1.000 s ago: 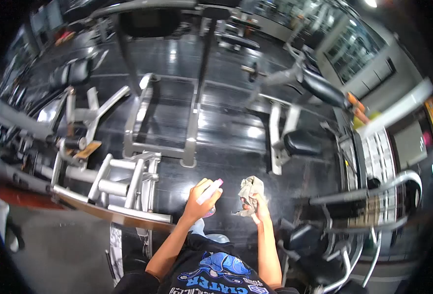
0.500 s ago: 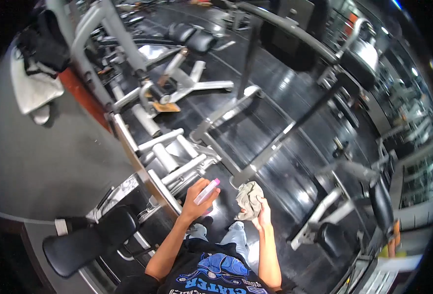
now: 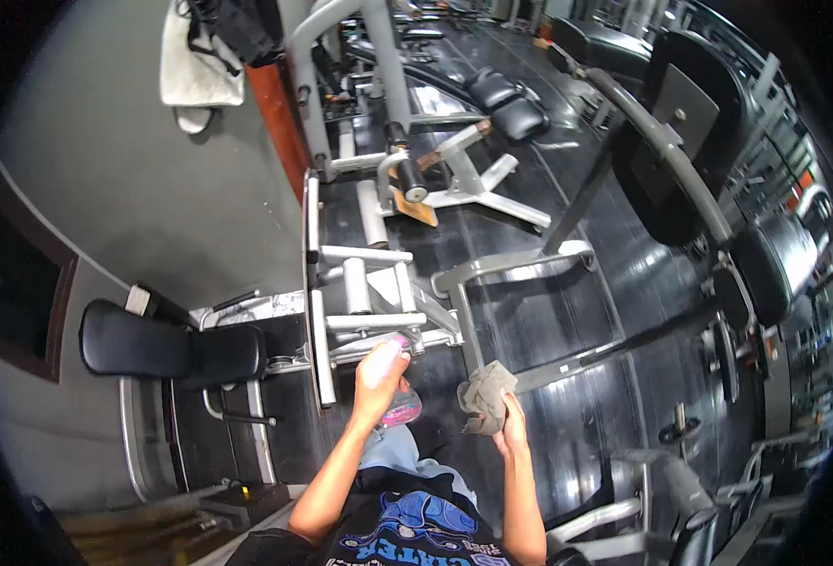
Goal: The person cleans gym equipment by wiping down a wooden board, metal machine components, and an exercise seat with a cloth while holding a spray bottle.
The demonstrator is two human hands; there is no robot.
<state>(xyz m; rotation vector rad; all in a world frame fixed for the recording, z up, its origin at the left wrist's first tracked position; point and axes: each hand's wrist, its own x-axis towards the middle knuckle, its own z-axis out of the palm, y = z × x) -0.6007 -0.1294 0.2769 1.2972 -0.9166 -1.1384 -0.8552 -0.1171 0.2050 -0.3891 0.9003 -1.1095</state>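
My left hand (image 3: 377,377) is wrapped around the top of a spray bottle (image 3: 403,408). The bottle has a pink and white head, and its clear lower body shows pink under my fingers. A crumpled grey-beige cloth (image 3: 485,396) is gripped in my right hand (image 3: 511,426), its folds sticking up past the fingers. Both hands are held out in front of my body, apart from each other. Just beyond the left hand stands a gym machine's silver frame (image 3: 369,321); the cloth appears over the grey bar of another frame, and I cannot tell whether they touch.
To the left is a black padded bench (image 3: 166,349) beside the grey wall (image 3: 152,189). A machine with a large black backrest (image 3: 685,137) stands at the right. Farther off, a bench with black pads (image 3: 511,104) rests on the dark floor (image 3: 529,311). Other equipment lines the right edge.
My view has swung left, so the machines appear farther right and the wall fills more. The left hand has turned, and the bottle's clear body now shows below it. Both hands keep their hold.
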